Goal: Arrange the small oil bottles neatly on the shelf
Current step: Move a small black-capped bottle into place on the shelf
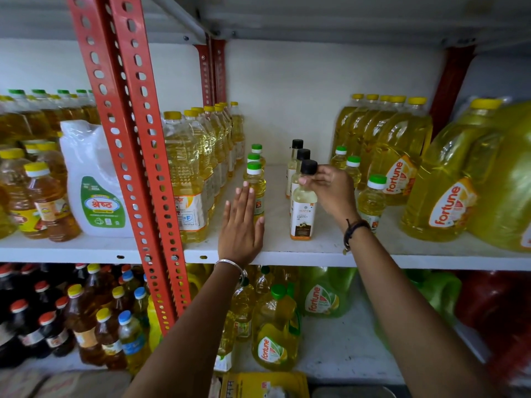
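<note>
On the white shelf [287, 248] three small black-capped coconut oil bottles stand in a row running front to back. My right hand [330, 191] grips the neck of the front coconut oil bottle [303, 208], fingers pinched just under its cap. To the left, three small green-capped yellow oil bottles [255, 179] form another row. My left hand [241, 228] lies flat with fingers together against the front one, holding nothing. Three more green-capped small bottles [372, 201] stand to the right, behind my right wrist.
Tall yellow-capped oil bottles [189, 173] line the left of the bay beside red slotted uprights [138, 156]. Large Fortune jugs [448, 196] fill the right. A white pouch [94, 182] and more bottles sit further left. The lower shelf holds several bottles and jugs.
</note>
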### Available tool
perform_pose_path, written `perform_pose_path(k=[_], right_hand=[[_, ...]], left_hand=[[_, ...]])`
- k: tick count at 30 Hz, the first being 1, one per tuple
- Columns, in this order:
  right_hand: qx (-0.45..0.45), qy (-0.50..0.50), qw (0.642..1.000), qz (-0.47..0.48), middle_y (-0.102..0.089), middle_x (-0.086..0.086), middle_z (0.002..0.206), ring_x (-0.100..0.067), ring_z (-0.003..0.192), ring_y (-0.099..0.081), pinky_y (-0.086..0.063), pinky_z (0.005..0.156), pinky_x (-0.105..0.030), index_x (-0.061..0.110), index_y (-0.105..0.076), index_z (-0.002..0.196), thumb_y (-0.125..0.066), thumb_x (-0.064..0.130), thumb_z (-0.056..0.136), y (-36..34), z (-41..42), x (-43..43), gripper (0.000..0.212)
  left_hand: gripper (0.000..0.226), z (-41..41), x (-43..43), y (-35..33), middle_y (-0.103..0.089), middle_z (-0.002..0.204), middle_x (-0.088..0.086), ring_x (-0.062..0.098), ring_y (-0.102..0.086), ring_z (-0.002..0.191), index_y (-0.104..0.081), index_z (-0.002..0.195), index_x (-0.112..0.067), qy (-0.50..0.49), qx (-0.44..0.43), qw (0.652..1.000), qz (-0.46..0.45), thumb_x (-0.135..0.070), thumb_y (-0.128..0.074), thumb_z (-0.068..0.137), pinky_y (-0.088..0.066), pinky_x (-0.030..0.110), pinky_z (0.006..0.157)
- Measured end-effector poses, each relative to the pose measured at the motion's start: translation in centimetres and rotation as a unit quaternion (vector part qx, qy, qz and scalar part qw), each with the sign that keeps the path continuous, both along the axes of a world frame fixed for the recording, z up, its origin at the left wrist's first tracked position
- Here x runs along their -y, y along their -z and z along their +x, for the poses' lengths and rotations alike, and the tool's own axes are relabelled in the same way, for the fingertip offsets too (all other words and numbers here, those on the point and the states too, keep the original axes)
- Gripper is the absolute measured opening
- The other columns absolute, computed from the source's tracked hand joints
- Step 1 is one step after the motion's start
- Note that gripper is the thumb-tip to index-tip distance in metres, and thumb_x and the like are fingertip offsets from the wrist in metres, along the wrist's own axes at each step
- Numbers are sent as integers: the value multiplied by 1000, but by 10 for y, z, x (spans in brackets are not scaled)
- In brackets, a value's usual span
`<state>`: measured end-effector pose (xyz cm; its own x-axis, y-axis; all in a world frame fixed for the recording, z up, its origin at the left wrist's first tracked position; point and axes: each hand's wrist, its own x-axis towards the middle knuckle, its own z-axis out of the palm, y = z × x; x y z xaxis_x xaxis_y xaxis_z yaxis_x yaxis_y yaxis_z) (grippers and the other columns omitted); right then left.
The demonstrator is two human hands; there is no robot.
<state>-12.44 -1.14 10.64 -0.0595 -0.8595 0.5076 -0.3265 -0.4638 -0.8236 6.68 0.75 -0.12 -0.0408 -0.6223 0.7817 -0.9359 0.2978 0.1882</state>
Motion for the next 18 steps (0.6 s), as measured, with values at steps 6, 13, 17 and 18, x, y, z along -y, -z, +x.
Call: perform_pose_path(k=[6, 13, 17, 18], right_hand=[[-15, -5, 1000, -15, -72, -8, 93, -15, 81, -68, -54, 76, -22, 9, -68, 101, -75, 16, 75, 0, -7, -17, 27], [-21, -7, 1000, -21, -69, 1, 89, -4, 75, -65, -52, 76, -22, 13, -68, 100, -75, 21, 75, 0, -12, -29, 27], [-28, 1, 999, -27, -71, -3, 93, -13, 81, -67, -54, 77, -27, 11, -67, 101, -76, 23, 75, 1, -11, -31, 30], [-24, 2, 999, -27, -71, -5, 95, -14, 82, -67, -54, 77, -28, 11, -67, 101, -76, 23, 75, 3, -11, -31, 30]], left_hand=[[61, -1, 0, 0, -6, 160, 6, 16, 0, 147, -14, 152, -7, -1, -1, 1000, -1, -34, -26, 98, 2, 35, 119], [61, -1, 0, 0, -7, 160, 6, 17, -2, 147, -14, 152, -7, -1, -1, 1000, -1, -35, -26, 98, 0, 37, 119], [61, -1, -1, 0, -6, 159, 6, 18, -1, 147, -14, 152, -7, 1, -5, 1000, -3, -35, -26, 98, 0, 37, 119], [61, -1, -1, 0, -6, 159, 7, 18, -1, 147, -14, 152, -7, 2, -5, 1000, -3, -35, -26, 98, 0, 38, 119]])
